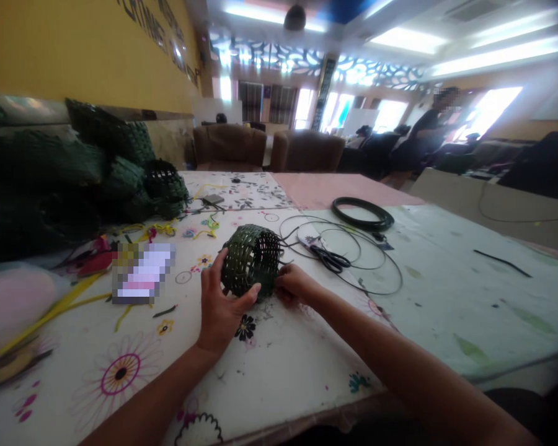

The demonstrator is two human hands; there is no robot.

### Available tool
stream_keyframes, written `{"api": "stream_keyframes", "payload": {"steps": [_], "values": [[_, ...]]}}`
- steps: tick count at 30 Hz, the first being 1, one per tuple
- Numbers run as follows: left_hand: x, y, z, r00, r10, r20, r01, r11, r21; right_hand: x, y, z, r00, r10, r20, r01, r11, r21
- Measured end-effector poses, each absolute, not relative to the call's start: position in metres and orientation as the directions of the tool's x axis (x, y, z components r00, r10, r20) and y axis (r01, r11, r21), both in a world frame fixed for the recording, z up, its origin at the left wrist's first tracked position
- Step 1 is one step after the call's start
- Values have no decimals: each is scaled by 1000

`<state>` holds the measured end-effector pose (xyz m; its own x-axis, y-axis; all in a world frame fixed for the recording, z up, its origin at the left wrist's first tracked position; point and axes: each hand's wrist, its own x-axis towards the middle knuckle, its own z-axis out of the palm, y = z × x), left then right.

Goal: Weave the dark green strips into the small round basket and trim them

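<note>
A small dark green woven basket (252, 258) lies on its side on the flowered tablecloth (270, 365). My left hand (219, 306) cups its near left side, thumb against the weave. My right hand (294, 286) grips the basket's lower right edge, fingers curled. Black scissors (329, 258) lie just right of the basket, among thin wire loops (353, 257).
A heap of finished dark green baskets (97, 167) is piled at the left. Yellow strips (69, 303) and a blurred patch lie left of my hands. A coil of dark strip (363, 215) sits farther back. Brown armchairs and a person stand beyond the table.
</note>
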<state>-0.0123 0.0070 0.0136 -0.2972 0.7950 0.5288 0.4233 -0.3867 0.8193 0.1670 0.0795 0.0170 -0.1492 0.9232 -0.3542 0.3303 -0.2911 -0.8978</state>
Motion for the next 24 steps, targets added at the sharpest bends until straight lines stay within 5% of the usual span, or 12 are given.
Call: {"api": "stream_keyframes", "payload": {"steps": [10,18,24], "values": [[-16,11,11,-327,793,514,389,-383,838,164,79,21,-169,898,-406,323,-339,-883],[-18,12,9,-335,799,500,327,-399,857,157,78,16,-85,951,-299,334,-255,-907],[-19,10,11,-348,763,545,366,-424,828,161,79,19,-181,955,-236,284,-179,-942]]}}
